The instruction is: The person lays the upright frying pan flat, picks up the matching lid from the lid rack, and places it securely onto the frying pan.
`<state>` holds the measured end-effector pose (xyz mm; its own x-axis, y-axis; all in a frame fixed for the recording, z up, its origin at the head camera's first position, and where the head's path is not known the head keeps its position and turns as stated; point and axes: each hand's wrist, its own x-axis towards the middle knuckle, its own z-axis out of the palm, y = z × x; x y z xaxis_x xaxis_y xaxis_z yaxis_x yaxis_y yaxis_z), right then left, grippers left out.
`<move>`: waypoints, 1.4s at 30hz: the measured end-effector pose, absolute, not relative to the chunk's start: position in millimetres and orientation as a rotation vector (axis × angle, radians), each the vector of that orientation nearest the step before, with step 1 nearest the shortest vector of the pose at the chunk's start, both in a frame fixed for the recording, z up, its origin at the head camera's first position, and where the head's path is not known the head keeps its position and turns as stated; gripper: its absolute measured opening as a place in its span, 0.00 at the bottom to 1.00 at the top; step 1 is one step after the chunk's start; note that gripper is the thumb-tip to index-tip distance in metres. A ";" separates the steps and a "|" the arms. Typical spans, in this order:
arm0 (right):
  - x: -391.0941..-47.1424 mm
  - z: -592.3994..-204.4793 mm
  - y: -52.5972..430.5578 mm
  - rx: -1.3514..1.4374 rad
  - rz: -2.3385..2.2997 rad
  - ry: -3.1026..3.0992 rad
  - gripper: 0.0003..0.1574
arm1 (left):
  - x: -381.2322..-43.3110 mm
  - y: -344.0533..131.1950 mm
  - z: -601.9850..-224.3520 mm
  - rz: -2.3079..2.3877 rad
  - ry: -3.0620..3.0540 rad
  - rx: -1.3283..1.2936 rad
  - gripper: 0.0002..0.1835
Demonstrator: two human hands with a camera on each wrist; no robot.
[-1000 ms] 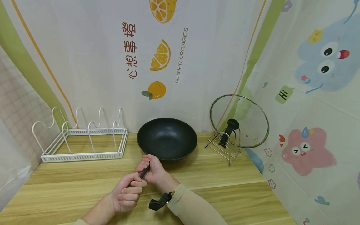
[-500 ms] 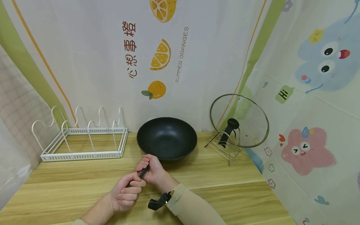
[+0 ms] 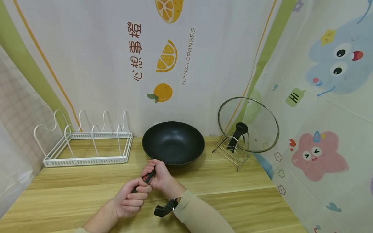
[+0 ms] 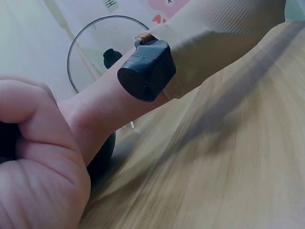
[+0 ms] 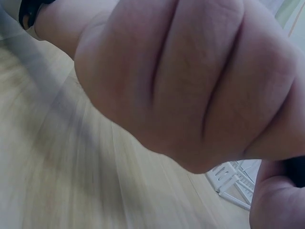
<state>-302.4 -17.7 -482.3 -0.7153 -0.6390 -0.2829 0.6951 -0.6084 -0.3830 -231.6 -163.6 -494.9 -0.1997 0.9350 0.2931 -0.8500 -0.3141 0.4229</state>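
A black wok (image 3: pixel 173 144) stands towards the back of the table in the head view, its bowl facing up and tilted forward to me. From its near side the dark handle (image 3: pixel 149 176), with a red marking, runs down to the left. My right hand (image 3: pixel 158 174) grips this handle close to the bowl. Lower down, my left hand (image 3: pixel 132 199) holds the handle's end, fingers curled round it. The left wrist view has the left hand (image 4: pixel 40 157) large at the left edge. Curled fingers of the right hand (image 5: pixel 190 81) fill much of the right wrist view.
A white wire rack (image 3: pixel 85 160) stands at the left on the wooden table (image 3: pixel 73 187). To the wok's right, a small metal stand (image 3: pixel 238 161) bears a glass lid (image 3: pixel 262 126) with a black knob. Printed curtains hang behind and along the right.
Slightly more of the handle's red marking shows between the hands. Both hands keep their grip, and the wok stays in the same place.
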 end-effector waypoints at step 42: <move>-303.0 -488.4 -18.1 0.208 -2.305 0.938 0.25 | -225.8 -167.2 -490.9 1.942 0.524 0.570 0.15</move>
<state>-303.0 -18.1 -488.4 -0.7871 -0.4981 -0.3639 0.6107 -0.5459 -0.5736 -225.8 -167.2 -490.9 -0.3852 0.9086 0.1614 -0.7040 -0.4024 0.5853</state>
